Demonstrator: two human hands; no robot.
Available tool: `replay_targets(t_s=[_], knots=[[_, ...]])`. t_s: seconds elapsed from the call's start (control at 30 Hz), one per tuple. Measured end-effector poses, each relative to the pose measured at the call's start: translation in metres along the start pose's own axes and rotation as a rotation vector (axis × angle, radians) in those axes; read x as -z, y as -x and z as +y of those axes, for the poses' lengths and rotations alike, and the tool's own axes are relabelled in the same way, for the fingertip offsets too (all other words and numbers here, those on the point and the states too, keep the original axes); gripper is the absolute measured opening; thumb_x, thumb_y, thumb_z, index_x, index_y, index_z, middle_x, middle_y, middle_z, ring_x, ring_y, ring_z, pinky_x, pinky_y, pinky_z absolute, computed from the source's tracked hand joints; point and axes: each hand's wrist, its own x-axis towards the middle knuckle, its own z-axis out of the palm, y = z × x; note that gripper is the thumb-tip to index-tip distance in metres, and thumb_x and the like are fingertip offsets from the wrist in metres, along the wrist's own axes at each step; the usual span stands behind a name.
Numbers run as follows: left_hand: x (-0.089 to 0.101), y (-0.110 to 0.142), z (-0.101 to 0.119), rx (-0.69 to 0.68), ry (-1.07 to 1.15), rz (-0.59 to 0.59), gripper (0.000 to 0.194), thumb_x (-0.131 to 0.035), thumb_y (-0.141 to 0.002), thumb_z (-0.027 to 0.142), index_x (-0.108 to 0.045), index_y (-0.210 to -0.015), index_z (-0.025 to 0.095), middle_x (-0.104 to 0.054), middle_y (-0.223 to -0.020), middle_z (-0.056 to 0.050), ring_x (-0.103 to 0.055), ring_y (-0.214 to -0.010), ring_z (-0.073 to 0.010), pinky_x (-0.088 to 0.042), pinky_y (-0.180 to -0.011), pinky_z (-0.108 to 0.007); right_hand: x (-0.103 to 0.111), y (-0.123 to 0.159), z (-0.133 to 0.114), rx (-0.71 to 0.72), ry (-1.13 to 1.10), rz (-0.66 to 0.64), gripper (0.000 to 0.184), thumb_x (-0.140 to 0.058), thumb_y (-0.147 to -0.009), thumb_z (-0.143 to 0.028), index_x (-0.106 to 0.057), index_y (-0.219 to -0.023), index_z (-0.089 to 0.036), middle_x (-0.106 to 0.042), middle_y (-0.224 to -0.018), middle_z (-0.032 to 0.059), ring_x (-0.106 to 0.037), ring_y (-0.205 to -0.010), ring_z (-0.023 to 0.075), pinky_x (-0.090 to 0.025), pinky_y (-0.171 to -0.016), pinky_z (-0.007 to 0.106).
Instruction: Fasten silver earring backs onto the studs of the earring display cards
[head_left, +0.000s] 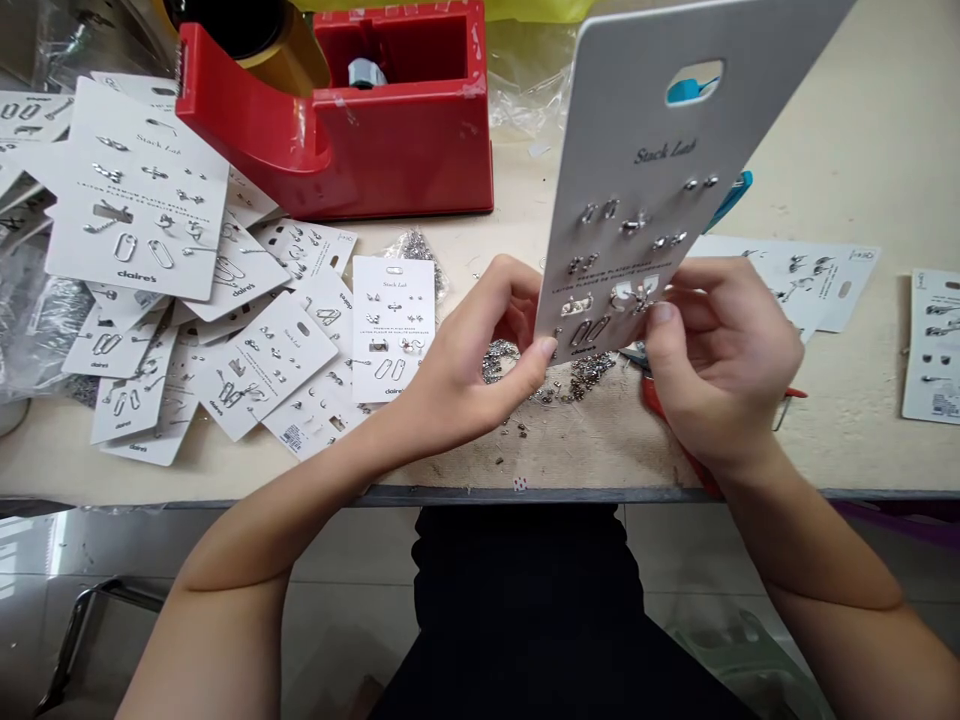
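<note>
jewellery card [645,120] of grey stock stands tilted up off the tabletop [825,150], held between both hands above the front edge, its hang hole toward the far side. the left hand [480,360] pinches the card's lower left corner between thumb and bent fingers, while the right hand [720,360] curls closed at the lower right, its thumb pad [660,315] pressed near the small silver earrings [630,295] in the bottom rows; the fingers behind the card are hidden, so how firmly they grip cannot be told. a slip of that thumb could, it seems, knock an earring loose or bend the card, and any dropped piece would be hard to find among the loose metal earring backs [585,375] scattered just under the card toward the front edge. red-handled pliers [654,395] lie under the right wrist, in the way of that hand if it lowers. toward the far left corner, overlapping printed cards [135,190] fan across the tabletop beside a red tape dispenser [420,150] and a clear bag of backs [416,255]; more cards [934,345] lie along the right edge.
</note>
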Motion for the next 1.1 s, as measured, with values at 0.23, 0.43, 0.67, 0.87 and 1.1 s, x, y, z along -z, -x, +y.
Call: replay_targets(t_s=[0.23, 0.43, 0.67, 0.87, 1.1], knots=[[0.0, -0.001, -0.001, 0.054, 0.025, 0.059, 0.022, -0.061, -0.097, 0.042, -0.045, -0.099, 0.026, -0.052, -0.089, 0.0, -0.053, -0.072, -0.0117, -0.052, -0.062, -0.03, 0.001, 0.0, 0.001, 0.098, 0.221, 0.197, 0.022, -0.065, -0.09, -0.01, -0.071, -0.105, -0.026, -0.072, -0.09, 0.0025, -0.075, -0.079, 0.0208, -0.059, -0.061, 0.036], [-0.001, -0.002, -0.005, 0.052, 0.003, 0.09, 0.022, -0.061, -0.097, 0.042, -0.046, -0.098, 0.025, -0.051, -0.088, -0.001, -0.052, -0.071, -0.0111, -0.051, -0.06, -0.029, 0.005, -0.002, 0.006, 0.281, 0.297, 0.173, 0.026, -0.072, -0.083, -0.009, -0.072, -0.103, -0.026, -0.073, -0.087, -0.0001, -0.071, -0.07, 0.0174, -0.057, -0.056, 0.035], [-0.002, -0.001, -0.007, 0.061, -0.003, 0.109, 0.022, -0.062, -0.097, 0.04, -0.045, -0.099, 0.025, -0.05, -0.089, -0.001, -0.051, -0.072, -0.0108, -0.05, -0.06, -0.027, 0.004, -0.007, -0.002, 0.318, 0.335, 0.115, 0.023, -0.067, -0.085, -0.01, -0.069, -0.099, -0.028, -0.068, -0.076, 0.0002, -0.061, -0.061, 0.0165, -0.05, -0.052, 0.035], [-0.001, -0.001, -0.006, 0.099, 0.01, 0.121, 0.029, -0.062, -0.097, 0.047, -0.042, -0.096, 0.025, -0.047, -0.091, -0.001, -0.056, -0.085, -0.0143, -0.052, -0.064, -0.029, 0.004, -0.006, -0.005, 0.143, 0.335, 0.094, 0.015, -0.065, -0.088, -0.012, -0.063, -0.089, -0.027, -0.063, -0.074, -0.0013, -0.059, -0.06, 0.0143, -0.047, -0.051, 0.032], [-0.001, -0.001, -0.006, 0.099, 0.008, 0.135, 0.029, -0.063, -0.096, 0.046, -0.043, -0.096, 0.025, -0.05, -0.093, -0.002, -0.058, -0.084, -0.0139, -0.051, -0.063, -0.028, 0.006, -0.01, -0.005, 0.206, 0.392, 0.022, 0.014, -0.059, -0.091, -0.016, -0.055, -0.082, -0.025, -0.056, -0.069, 0.0, -0.055, -0.062, 0.0159, -0.046, -0.054, 0.035]])
